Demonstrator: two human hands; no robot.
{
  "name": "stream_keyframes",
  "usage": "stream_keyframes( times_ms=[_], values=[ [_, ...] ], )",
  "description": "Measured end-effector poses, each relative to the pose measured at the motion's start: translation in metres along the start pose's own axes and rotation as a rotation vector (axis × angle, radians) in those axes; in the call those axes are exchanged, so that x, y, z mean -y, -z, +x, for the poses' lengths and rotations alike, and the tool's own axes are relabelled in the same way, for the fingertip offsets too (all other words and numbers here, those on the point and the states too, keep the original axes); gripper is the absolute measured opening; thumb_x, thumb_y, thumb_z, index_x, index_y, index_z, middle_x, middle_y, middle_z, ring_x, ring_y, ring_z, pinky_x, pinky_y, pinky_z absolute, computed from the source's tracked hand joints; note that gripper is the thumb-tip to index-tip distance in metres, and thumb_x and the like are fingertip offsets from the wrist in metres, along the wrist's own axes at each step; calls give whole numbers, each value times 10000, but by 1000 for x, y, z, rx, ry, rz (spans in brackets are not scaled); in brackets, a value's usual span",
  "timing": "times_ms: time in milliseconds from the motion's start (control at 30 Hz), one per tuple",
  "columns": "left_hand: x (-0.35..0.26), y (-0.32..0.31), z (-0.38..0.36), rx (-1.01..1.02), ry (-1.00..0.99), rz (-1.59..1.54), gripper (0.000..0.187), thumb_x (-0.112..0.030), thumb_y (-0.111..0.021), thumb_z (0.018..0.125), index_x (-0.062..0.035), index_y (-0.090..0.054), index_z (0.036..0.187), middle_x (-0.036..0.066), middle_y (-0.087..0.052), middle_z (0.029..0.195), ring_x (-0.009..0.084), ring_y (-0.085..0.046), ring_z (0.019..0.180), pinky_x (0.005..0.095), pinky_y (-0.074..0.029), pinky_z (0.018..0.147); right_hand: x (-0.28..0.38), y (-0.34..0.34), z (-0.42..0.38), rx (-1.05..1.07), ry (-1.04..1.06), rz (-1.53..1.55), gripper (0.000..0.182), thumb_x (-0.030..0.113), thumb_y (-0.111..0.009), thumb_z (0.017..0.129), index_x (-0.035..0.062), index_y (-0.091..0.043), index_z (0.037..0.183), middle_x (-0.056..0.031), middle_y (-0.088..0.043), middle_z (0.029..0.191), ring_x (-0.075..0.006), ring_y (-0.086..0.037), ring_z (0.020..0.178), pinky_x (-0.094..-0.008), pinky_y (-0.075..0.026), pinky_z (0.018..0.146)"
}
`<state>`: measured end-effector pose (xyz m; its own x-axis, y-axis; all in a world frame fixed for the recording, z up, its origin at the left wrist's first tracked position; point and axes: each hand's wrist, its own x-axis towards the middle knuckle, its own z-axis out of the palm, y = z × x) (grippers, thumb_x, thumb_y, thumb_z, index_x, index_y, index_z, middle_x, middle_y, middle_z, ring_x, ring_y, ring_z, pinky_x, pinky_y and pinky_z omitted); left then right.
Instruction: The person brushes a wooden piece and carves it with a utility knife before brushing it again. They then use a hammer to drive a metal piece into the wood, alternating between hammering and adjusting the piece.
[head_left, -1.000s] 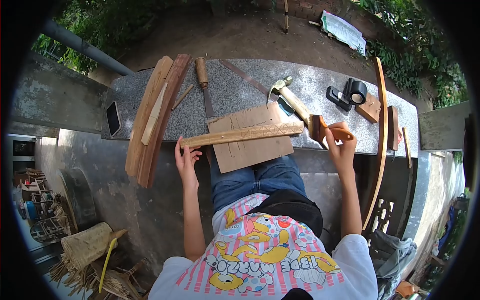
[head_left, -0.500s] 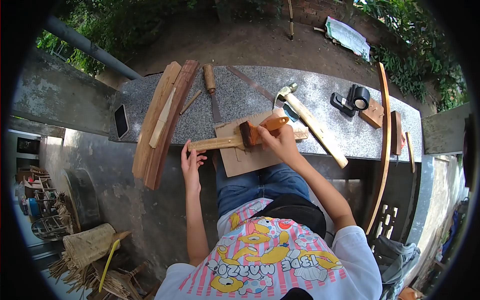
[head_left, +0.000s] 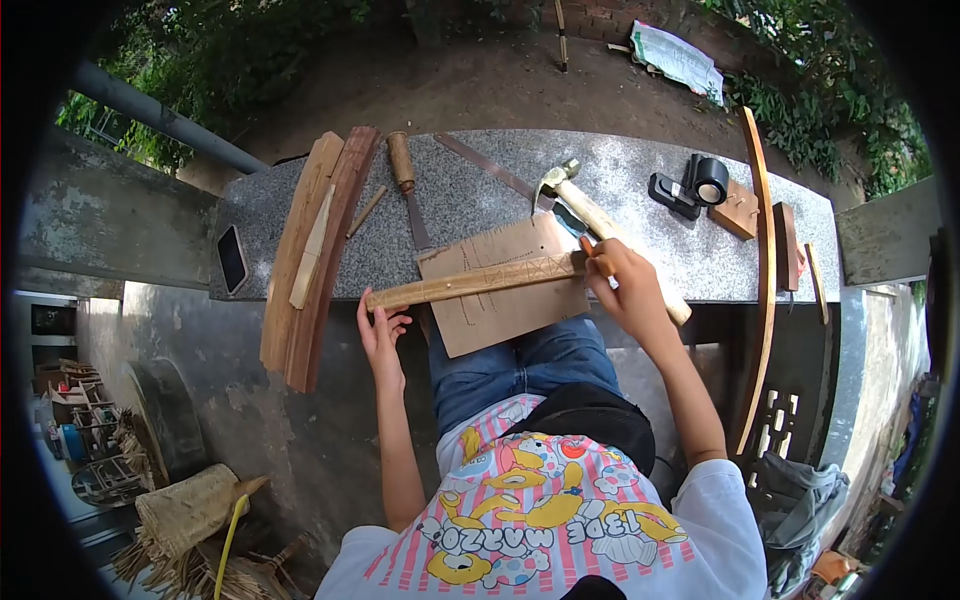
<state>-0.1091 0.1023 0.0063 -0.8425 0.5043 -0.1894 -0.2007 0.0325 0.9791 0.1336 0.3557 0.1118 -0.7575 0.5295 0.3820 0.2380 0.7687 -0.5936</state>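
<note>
Your left hand (head_left: 384,342) is pinched onto the 9 o'clock end of the carved wooden strip (head_left: 480,280), which lies across the brown board (head_left: 500,318). Your right hand (head_left: 630,288), at the strip's 3 o'clock end, is closed around the orange-handled brush (head_left: 600,264), mostly hidden. From the board, the claw hammer's (head_left: 586,208) head lies at 1 o'clock.

Right fingers (head_left: 602,290) hide the brush (head_left: 597,261) — mostly.

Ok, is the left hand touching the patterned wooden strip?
Touching. The head view shows the left hand with thumb and index finger at the left end of the patterned wooden strip, no gap visible between them and the wood.
</note>
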Motion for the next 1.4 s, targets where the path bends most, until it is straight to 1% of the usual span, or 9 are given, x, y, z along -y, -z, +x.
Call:
stream_keyframes(
  times_ms=[100,267,333,467,700,833,967,1200,1400],
  values=[
    [-3,1,0,-4,-4,36,472,-330,-417,1052,-125,-331,1469,86,-659,1066,97,-605,838,221,-438,740,26,-61,18,89,231,-50,314,141,-684,773,44,-495,1004,-132,-556,884,-328,-617,720,-420,-496,631],
    [-3,8,3,4,9,68,473,-321,-438,1047,-119,-344,1465,80,-657,1066,95,-600,835,213,-433,727,65,-101,46,178,130,456,259,142,-629,861,18,-474,1028,-175,-613,832,-396,-621,736,-439,-494,626],
    [-4,11,4,23,9,99,476,-321,-448,1045,-121,-346,1464,76,-658,1054,81,-608,839,206,-456,716,54,-99,47,171,67,545,220,146,-606,898,-6,-495,1013,-173,-624,779,-352,-643,726,-420,-485,608],
    [-4,8,3,27,7,86,474,-321,-444,1045,-114,-349,1460,80,-655,1061,94,-595,836,214,-432,725,1,-68,18,21,-450,811,89,79,-558,957,-9,-546,950,-59,-587,693,-83,-539,501,-226,-404,460],
    [-1,6,2,19,2,68,475,-332,-427,1049,-120,-335,1464,95,-661,1062,93,-615,838,220,-436,731,-65,28,-37,-407,-471,537,56,50,-580,935,4,-580,904,-41,-604,692,-43,-485,479,-215,-353,426],
    [0,4,3,8,1,49,477,-338,-424,1050,-124,-332,1466,96,-663,1059,95,-621,831,225,-437,734,-27,33,-16,-256,-343,116,115,65,-588,924,-33,-594,864,-69,-608,708,-89,-575,594,-253,-435,530],
    [-1,4,4,-2,-1,59,473,-337,-421,1051,-124,-336,1464,96,-663,1062,93,-621,833,226,-437,736,1,-30,13,-39,50,-160,249,56,-634,779,20,-511,993,-156,-577,811,-361,-603,717,-440,-472,623],
    [-5,5,5,22,8,40,466,-290,-453,1045,-103,-346,1457,76,-655,990,87,-611,810,212,-469,717,58,-98,51,95,33,509,200,153,-613,900,6,-499,973,-217,-641,804,-382,-644,707,-421,-510,612],
    [-3,0,1,14,-2,-10,471,-289,-462,1042,-92,-355,1457,61,-637,1002,90,-605,805,222,-465,722,8,-67,23,56,-415,756,164,122,-586,950,-41,-590,966,-91,-648,740,-128,-618,557,-265,-480,505]
  ],
)
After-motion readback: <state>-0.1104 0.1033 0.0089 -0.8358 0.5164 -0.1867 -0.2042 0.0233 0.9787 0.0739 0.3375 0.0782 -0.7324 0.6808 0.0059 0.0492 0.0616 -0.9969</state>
